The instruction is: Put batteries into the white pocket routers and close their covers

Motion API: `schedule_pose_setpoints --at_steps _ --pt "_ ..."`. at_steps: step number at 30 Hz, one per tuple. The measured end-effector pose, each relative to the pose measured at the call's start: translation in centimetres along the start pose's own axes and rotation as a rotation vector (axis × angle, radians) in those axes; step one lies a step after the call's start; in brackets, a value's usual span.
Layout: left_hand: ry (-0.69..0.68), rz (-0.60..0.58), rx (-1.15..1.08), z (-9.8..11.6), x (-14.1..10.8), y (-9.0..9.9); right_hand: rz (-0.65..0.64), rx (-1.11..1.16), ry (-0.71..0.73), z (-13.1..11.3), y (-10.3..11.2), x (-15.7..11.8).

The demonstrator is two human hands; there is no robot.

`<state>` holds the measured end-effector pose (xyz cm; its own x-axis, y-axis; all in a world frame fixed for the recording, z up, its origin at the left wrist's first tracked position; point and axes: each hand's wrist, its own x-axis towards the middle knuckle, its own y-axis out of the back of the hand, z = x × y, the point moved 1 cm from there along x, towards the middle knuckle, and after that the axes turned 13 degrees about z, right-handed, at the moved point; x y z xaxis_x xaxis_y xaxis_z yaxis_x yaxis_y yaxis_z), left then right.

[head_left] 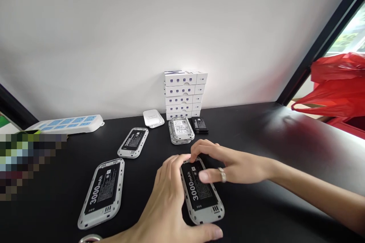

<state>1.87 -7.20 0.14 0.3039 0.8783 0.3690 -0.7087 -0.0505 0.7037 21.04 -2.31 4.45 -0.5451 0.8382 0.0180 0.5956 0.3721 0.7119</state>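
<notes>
Grey-framed 3000mAh battery pack (199, 197): lies flat on the black worktop (251, 133), nearest the camera, under both hands.
Grip: narrow, holding the pack; the left hand (168, 197) cups its side and near end, while the ringed right hand (225, 167) presses over its far end.
Risk: a slip under that pressure could skid the pack towards the stacked pair of devices (181, 131) just beyond.
Beside it: a matching pack (101, 193) lies to the left, with another (133, 142) farther back.
Far edge: a black battery (199, 125), stacked white boxes (181, 93), a white power strip (65, 124).
</notes>
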Motion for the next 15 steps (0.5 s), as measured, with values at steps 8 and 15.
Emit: schedule_pose_setpoints --at_steps 8,15 --pt "0.073 0.003 -0.072 -0.3 0.1 0.1 0.204 0.070 -0.115 -1.0 -1.2 0.7" --pt "0.111 -0.009 -0.080 0.1 0.2 0.5 0.192 0.483 -0.117 0.2 1.0 1.2"
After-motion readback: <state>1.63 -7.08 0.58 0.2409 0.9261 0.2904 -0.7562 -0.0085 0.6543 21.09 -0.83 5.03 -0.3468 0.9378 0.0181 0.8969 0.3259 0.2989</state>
